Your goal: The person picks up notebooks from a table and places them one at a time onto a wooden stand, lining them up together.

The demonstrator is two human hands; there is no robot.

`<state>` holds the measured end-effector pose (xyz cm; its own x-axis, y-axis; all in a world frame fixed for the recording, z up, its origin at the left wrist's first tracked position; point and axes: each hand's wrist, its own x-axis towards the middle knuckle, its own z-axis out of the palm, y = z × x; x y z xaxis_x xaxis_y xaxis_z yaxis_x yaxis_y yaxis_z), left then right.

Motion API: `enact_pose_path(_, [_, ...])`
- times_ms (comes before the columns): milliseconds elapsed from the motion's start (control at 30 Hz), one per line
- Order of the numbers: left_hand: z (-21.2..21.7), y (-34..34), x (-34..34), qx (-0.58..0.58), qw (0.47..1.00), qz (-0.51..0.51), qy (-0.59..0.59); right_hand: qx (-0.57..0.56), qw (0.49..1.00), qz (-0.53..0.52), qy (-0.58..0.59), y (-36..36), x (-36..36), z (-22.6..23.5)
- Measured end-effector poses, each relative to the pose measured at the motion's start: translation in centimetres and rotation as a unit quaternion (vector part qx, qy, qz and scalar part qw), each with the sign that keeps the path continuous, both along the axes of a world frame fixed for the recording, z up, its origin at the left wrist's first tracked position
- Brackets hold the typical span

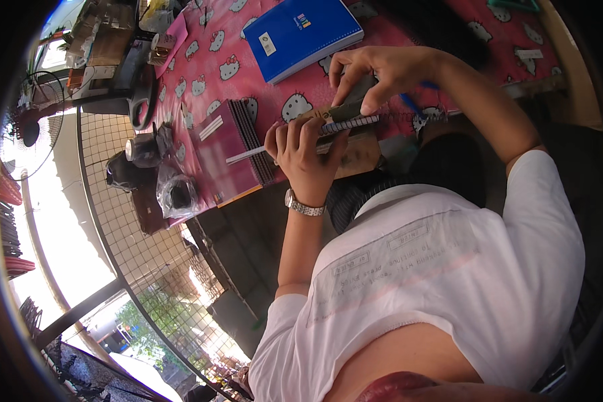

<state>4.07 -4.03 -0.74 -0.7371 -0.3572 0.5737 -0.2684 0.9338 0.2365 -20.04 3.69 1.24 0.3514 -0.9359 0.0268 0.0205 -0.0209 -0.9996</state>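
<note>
My left hand (303, 153), a metal watch at its wrist, is closed over a narrow white strip (244, 155) that sticks out past its fingers. Beyond its thumb runs a strip with a black-and-white ladder pattern (352, 124). My right hand (388, 72) bends down from the other side, thumb and fingers curled on a dark grey flat piece (356, 96). A brown board or cover (358, 157) lies beneath both hands at the table's near edge. Beside my left hand is a maroon notebook (211, 161) with a dark spiral spine and small white strips (212, 128) on it.
A thick blue notebook (301, 40) lies beyond my hands on the pink patterned tablecloth (194, 67). A blue pen (411, 104) is near my right hand. Clear plastic (177, 194) and dark items crowd the left edge. A wire grid (114, 174) stands beyond, with a fan (33, 127).
</note>
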Motion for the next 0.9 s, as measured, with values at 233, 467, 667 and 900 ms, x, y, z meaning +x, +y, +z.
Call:
enact_pose_path(233, [-0.2, 0.3, 0.6, 0.0, 1.0, 0.005, -0.005, -0.071, 0.988, -0.046, 0.13, 0.4, 0.4, -0.5])
enact_pose_path(467, [-0.2, 0.4, 0.5, 0.026, 0.999, 0.015, 0.011, -0.03, 0.994, 0.062, -0.089, -0.3, 0.9, -0.3])
enact_pose_path(667, [0.9, -0.2, 0.7, 0.032, 0.998, 0.054, -0.031, 0.013, 1.0, -0.013, 0.0, -2.1, 1.2, -1.2])
enact_pose_path(900, [0.2, -3.1, 4.4, 0.009, 0.994, 0.105, -0.004, -0.033, 0.995, 0.091, -0.032, -5.0, 2.8, -0.4])
